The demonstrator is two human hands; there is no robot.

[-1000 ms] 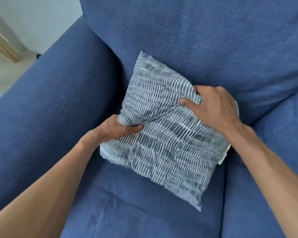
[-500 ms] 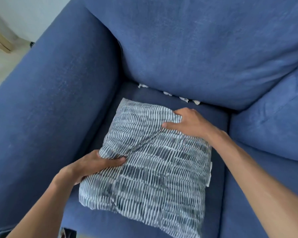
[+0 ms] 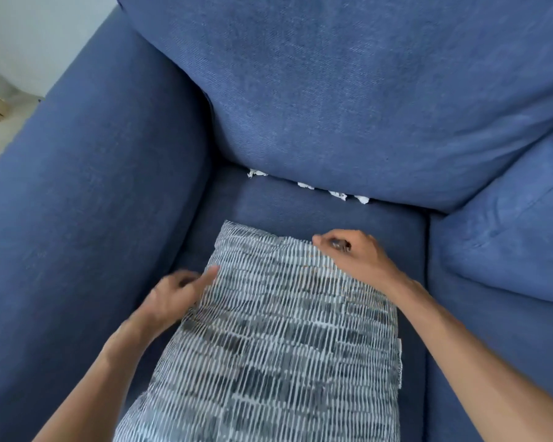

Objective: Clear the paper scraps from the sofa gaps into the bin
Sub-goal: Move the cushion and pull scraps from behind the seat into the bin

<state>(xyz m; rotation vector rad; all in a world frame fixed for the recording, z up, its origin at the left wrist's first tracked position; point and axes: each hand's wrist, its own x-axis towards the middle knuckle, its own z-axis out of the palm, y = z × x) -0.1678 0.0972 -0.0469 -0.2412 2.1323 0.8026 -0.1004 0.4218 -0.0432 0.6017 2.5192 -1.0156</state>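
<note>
Scraps exposed, none collected yet

Cushion [image 3: 278,330] lies flat on the seat. Paper scraps [image 3: 337,194] sit in the gap under the back cushion [image 3: 348,100], well apart from both hands. Left hand [image 3: 170,301] is blurred beside the cushion edge, fingers loosely apart, empty. Right hand [image 3: 351,253] rests curled on the cushion's far corner; grip cannot be judged. Next: reach forward and pinch each scrap. No bin in view.
</note>
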